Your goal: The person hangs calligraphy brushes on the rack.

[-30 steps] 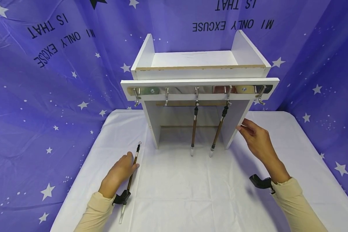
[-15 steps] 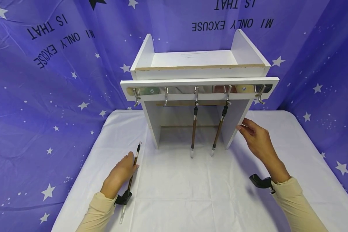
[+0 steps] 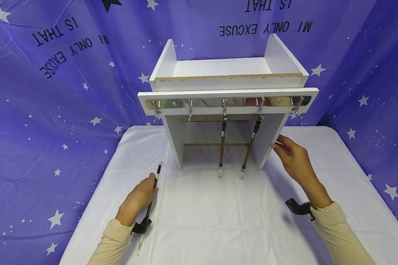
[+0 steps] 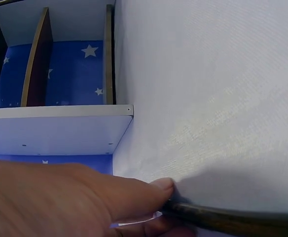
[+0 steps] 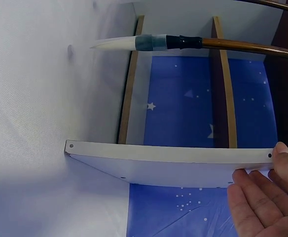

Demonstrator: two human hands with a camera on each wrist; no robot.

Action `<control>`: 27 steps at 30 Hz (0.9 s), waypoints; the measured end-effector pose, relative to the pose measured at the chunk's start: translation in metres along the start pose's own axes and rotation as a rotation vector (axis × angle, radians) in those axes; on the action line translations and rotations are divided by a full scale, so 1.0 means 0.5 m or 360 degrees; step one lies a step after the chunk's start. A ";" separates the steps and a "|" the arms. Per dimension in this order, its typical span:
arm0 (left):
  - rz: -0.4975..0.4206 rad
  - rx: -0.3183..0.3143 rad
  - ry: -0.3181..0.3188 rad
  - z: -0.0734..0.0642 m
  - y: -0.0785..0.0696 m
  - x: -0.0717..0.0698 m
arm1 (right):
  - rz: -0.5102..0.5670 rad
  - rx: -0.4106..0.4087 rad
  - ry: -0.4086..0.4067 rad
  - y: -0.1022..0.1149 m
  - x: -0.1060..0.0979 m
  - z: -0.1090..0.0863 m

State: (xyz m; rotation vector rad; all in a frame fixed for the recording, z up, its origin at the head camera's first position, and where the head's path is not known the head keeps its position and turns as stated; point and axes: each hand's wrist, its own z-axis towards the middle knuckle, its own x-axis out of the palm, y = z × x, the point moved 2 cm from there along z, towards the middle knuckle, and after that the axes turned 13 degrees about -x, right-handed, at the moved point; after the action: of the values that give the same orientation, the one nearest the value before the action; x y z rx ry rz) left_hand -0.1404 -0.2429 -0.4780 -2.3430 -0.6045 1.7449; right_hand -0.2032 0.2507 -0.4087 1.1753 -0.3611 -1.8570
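My left hand (image 3: 137, 198) pinches a calligraphy brush (image 3: 149, 209) by its brown handle at the left of the white cloth. The brush's metal loop points away from me and its clear-capped tip towards me. In the left wrist view, thumb and fingers close on the dark handle (image 4: 233, 220). My right hand (image 3: 293, 160) holds the front edge of the white shelf's right side panel (image 3: 268, 141), with the thumb on the edge and fingers against the outer face. Two more calligraphy brushes, a middle one (image 3: 222, 143) and a right one (image 3: 250, 149), hang tip down from hooks.
The white shelf (image 3: 227, 84) stands at the back of the cloth-covered table (image 3: 199, 228). Its front rail carries a shiny hook strip (image 3: 208, 102) with several hooks; the two leftmost and the far right one bear nothing. A purple star-printed curtain (image 3: 69, 140) surrounds the table.
The left hand and its brush have shifted very slightly right. The hanging brushes sway a little at their lower ends. My right hand stays in the same place on the shelf.
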 end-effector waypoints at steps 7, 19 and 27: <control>-0.0001 0.0078 -0.0068 -0.004 0.007 -0.001 | -0.0013 0.0003 0.0013 0.003 0.001 0.001; -0.0095 0.0118 -0.0263 -0.025 0.002 -0.029 | 0.0018 0.0005 0.0020 0.005 0.001 0.002; -0.0264 0.0218 -0.0372 -0.052 -0.019 -0.082 | 0.0009 0.0010 0.0013 0.005 -0.001 0.001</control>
State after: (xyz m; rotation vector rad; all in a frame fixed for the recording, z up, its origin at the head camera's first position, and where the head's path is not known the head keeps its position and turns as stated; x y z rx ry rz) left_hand -0.1279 -0.2483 -0.4305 -1.9558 -0.6690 1.9303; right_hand -0.2020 0.2495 -0.4066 1.1844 -0.3656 -1.8471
